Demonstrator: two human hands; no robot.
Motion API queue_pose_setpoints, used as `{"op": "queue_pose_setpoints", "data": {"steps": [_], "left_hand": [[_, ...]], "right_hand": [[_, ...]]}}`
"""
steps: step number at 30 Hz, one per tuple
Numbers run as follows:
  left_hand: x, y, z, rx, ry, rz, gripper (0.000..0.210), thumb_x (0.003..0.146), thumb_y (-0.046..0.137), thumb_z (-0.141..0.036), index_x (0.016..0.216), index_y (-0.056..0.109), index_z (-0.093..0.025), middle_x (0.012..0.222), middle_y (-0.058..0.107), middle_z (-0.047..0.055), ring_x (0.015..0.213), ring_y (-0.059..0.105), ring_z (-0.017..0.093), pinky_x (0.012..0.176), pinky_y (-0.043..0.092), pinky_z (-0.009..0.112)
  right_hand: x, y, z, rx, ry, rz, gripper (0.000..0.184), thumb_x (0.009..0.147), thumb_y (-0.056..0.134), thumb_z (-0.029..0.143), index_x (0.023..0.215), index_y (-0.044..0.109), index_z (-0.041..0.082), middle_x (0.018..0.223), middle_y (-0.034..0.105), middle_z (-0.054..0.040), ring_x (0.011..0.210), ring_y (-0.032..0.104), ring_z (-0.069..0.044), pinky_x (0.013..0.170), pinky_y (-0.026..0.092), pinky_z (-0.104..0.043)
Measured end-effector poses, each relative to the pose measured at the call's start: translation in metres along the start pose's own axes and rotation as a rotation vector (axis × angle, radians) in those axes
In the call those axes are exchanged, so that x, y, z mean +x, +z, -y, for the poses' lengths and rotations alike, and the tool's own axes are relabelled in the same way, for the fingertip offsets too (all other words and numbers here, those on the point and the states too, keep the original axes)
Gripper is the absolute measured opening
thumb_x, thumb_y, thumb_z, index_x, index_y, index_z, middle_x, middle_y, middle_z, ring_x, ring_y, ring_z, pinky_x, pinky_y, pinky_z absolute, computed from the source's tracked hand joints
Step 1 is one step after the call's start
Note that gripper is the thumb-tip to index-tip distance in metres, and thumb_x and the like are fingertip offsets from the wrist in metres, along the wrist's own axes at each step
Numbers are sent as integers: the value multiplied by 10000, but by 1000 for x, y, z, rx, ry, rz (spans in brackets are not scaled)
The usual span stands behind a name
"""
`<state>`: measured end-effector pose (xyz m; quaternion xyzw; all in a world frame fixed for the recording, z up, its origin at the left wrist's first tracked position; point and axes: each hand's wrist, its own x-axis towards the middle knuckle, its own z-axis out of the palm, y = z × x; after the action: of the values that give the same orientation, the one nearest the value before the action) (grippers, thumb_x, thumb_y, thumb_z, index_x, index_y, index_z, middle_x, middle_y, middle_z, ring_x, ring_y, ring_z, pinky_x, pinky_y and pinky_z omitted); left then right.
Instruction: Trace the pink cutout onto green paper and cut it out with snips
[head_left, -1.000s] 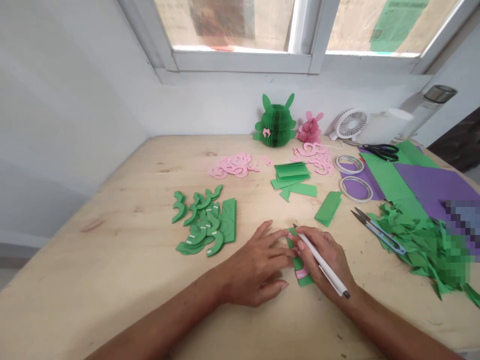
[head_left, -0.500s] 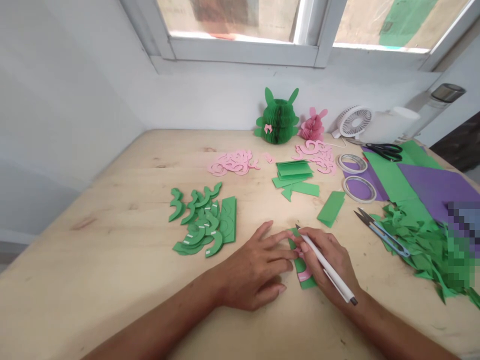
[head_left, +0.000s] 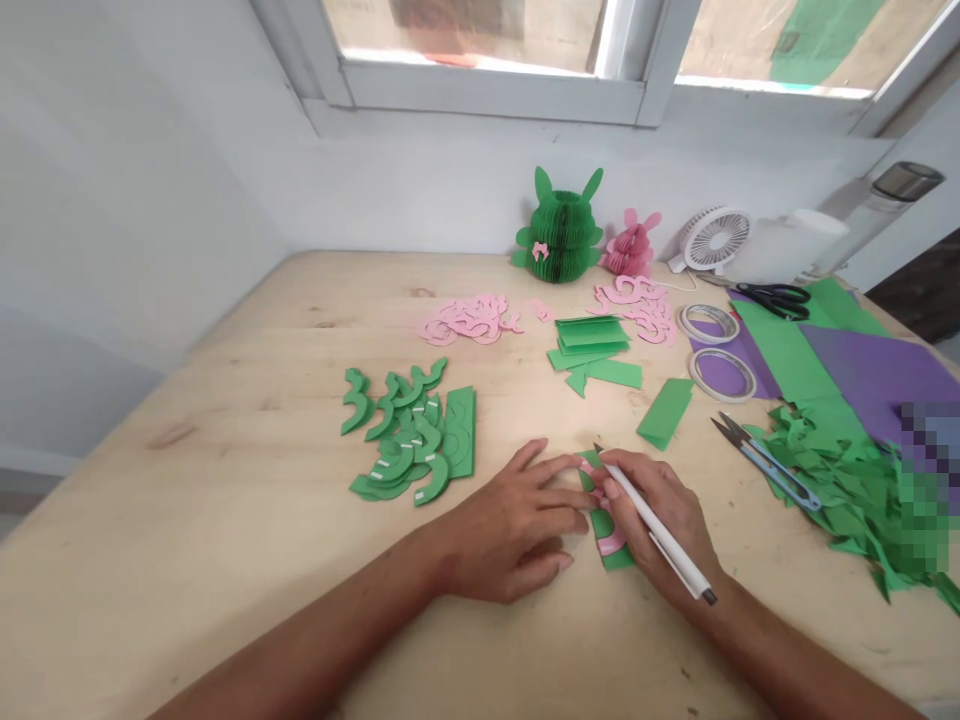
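White pen [head_left: 661, 534], clamped in right hand [head_left: 672, 500], tip just beside far end of green paper strip [head_left: 619, 562]. Strip: on surface [head_left: 232, 470], between hands. Left hand [head_left: 514, 530]: fingers spread, tips at strip. Pink cutout [head_left: 611, 542]: atop strip, partly hidden. Curved green cutouts [head_left: 409, 450]: heaped, left.

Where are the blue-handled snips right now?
In the head view, the snips lie on the table, right of the right hand, along the left edge of the green scraps.
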<state>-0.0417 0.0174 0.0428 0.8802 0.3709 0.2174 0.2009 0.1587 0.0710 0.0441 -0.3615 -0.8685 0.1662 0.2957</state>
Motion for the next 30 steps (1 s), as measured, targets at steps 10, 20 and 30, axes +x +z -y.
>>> {"op": "queue_pose_setpoints", "data": {"steps": [10, 20, 30], "left_hand": [[1, -5, -1, -51, -48, 83, 290, 830, 518, -247, 1115, 570, -232, 1326, 560, 19, 1369, 269, 281, 1133, 47, 513], [1, -4, 0, -72, -42, 68, 283, 844, 504, -241, 1119, 566, -225, 1314, 568, 24, 1374, 255, 269, 1131, 33, 516], [0, -4, 0, -78, -44, 39, 273, 828, 521, -215, 1095, 575, -231, 1268, 602, 30, 1363, 285, 268, 1129, 61, 507]], "right_hand": [[-6, -2, -5, 455, 357, 93, 181, 897, 513, 307, 1051, 576, 236, 845, 708, -25, 761, 677, -190, 628, 530, -266], [6, -1, -2, 595, 343, 120, 164, 910, 483, 287, 831, 597, 200, 611, 561, 23, 517, 500, -118, 476, 402, -222], [4, 3, -2, 476, 395, 167, 99, 879, 523, 302, 876, 547, 206, 681, 646, -14, 571, 601, -160, 455, 429, -236]]}}
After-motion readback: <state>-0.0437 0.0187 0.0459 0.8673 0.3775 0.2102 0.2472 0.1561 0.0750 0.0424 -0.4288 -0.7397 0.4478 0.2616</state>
